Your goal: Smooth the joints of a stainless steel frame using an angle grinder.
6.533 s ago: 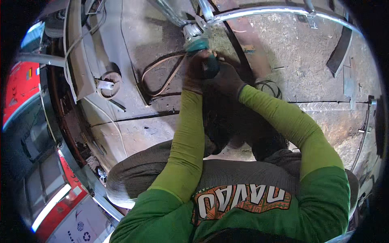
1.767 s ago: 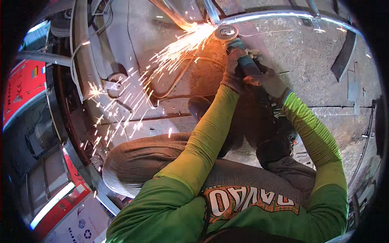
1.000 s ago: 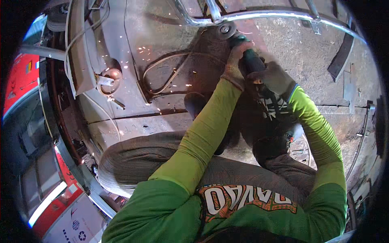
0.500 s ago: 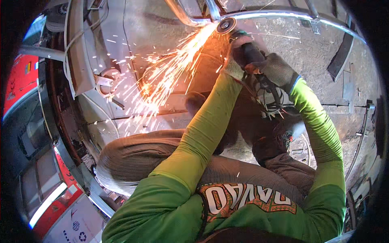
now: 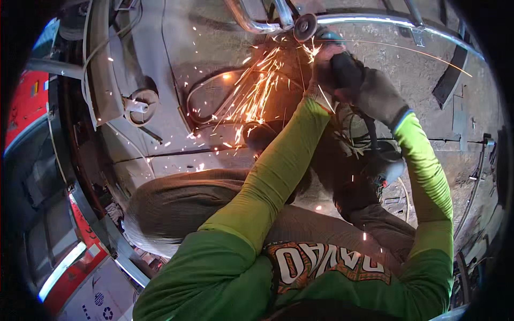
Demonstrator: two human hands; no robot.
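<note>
Both my gloved hands are closed around an angle grinder (image 5: 347, 70). My left hand (image 5: 321, 75) wraps the front of its body, close behind the round disc (image 5: 305, 27). Farther back, my right hand (image 5: 381, 97) grips the rear of the body. The disc stands at the joint of a shiny metal tube frame, between a bent tube (image 5: 247, 20) and a long curved tube (image 5: 369, 20). Whether it touches the metal, I cannot tell. Orange sparks (image 5: 262, 85) scatter below and left of the disc.
A round roll-like object (image 5: 142, 107) lies on the floor at left, by a long metal channel (image 5: 104, 69). Cables (image 5: 201, 115) loop across the floor. A dark flat bar (image 5: 451, 80) lies at right. Red-framed panels (image 5: 80, 224) stand along the left side.
The grinder and both hands have shifted slightly to the right, and the disc sits a little farther away. The dense spark stream has thinned to scattered streaks.
</note>
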